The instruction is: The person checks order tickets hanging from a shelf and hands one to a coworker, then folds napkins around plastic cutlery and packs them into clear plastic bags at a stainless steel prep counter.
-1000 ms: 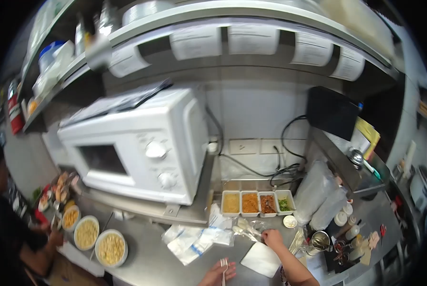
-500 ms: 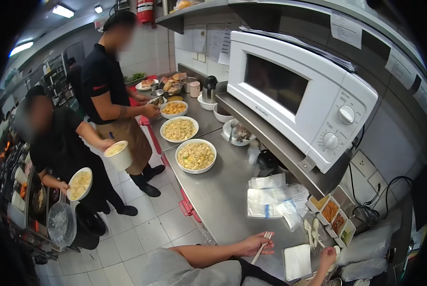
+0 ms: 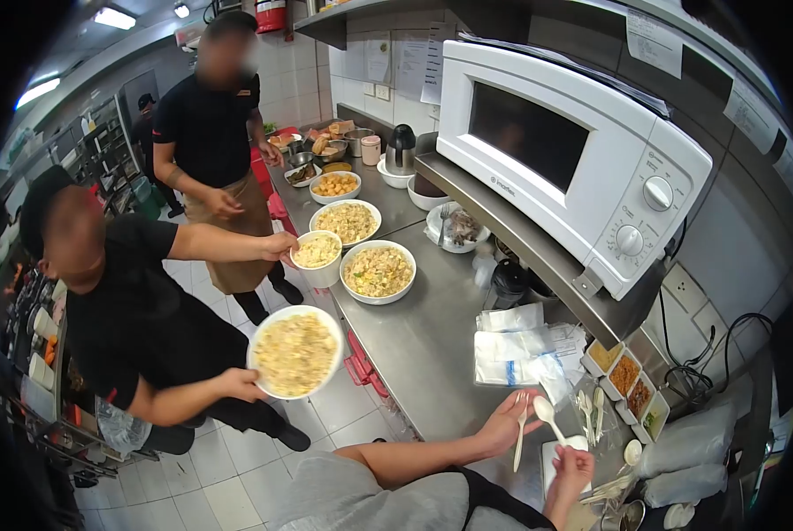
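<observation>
My left hand (image 3: 504,423) holds a pale fork (image 3: 520,434), tines up, above the front of the steel counter (image 3: 440,354). Close beside it, my right hand (image 3: 573,467) is closed on a pale spoon (image 3: 547,416) whose bowl points up toward the fork. Under my right hand lies a stack of white napkins (image 3: 551,460), partly covered by it. More pale utensils (image 3: 598,411) rest just right of the spoon. Behind my hands are clear plastic packets (image 3: 509,345) on the counter.
A co-worker (image 3: 131,301) at the left holds two bowls of rice, one (image 3: 297,352) near the counter edge. Another person (image 3: 210,133) stands behind. Large rice bowls (image 3: 378,272) sit on the counter. A microwave (image 3: 573,159) is on a shelf; topping trays (image 3: 624,375) stand below.
My right hand has lifted a spoon and come nearer my left hand. The view has swung left. The co-worker with the bowls has come closer, reaching to the counter.
</observation>
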{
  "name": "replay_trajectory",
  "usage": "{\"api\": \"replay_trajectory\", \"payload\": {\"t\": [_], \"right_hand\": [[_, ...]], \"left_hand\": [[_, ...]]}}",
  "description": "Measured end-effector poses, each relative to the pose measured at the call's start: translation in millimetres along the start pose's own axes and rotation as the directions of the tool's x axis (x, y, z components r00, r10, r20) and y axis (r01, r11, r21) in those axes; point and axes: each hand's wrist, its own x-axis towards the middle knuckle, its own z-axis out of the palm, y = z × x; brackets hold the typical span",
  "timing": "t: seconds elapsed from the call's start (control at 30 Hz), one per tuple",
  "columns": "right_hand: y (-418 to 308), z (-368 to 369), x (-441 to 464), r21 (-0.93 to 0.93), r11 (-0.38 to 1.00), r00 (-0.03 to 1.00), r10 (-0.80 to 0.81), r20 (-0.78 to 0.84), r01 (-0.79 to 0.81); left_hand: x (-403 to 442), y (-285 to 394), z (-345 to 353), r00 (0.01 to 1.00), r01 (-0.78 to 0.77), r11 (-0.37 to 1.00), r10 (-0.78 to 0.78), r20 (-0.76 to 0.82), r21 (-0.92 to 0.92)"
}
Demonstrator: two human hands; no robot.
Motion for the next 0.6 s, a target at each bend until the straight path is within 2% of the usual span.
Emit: {"api": "replay_trajectory", "payload": {"t": [0.07, 0.1, 0.2, 0.27, 0.33, 0.4, 0.47, 0.53, 0.6], "right_hand": [[10, 11, -13, 0.114, 0.980, 0.987, 0.161, 0.013, -0.161], [9, 15, -20, 0.109, 0.966, 0.972, 0.229, 0.052, -0.234], [9, 20, -34, 0.146, 0.936, 0.932, 0.285, 0.222, -0.321], [18, 15, -37, 0.135, 0.931, 0.910, 0.289, 0.299, -0.340], [17, 11, -42, 0.057, 0.930, 0.864, 0.313, 0.394, -0.363], [10, 8, -43, -0.208, 0.944, 0.868, 0.319, 0.379, -0.256], [8, 5, -44, -0.324, 0.945, 0.887, 0.188, 0.422, -0.046], [-5, 14, -54, -0.273, 0.959, 0.879, 0.068, 0.472, 0.072], [-1, 1, -53, -0.485, 0.872, 0.877, 0.182, 0.444, 0.065]], "left_hand": [[-3, 7, 7, 0.999, -0.037, 0.994, 0.034, 0.033, 0.100], [-3, 8, 7, 0.999, -0.026, 0.993, 0.021, 0.043, 0.112], [-3, 14, 13, 0.993, -0.064, 0.987, 0.049, 0.104, 0.145], [-4, 9, 11, 0.983, -0.124, 0.964, 0.087, 0.162, 0.234], [-6, 7, 15, 0.969, -0.189, 0.926, 0.122, 0.214, 0.327], [-9, 1, 21, 0.956, -0.237, 0.893, 0.144, 0.258, 0.383], [-6, -11, 20, 0.928, -0.317, 0.828, 0.170, 0.332, 0.462], [-5, -32, 18, 0.919, -0.340, 0.812, 0.178, 0.352, 0.475], [-11, -43, 28, 0.931, -0.281, 0.821, 0.109, 0.348, 0.497]]}}
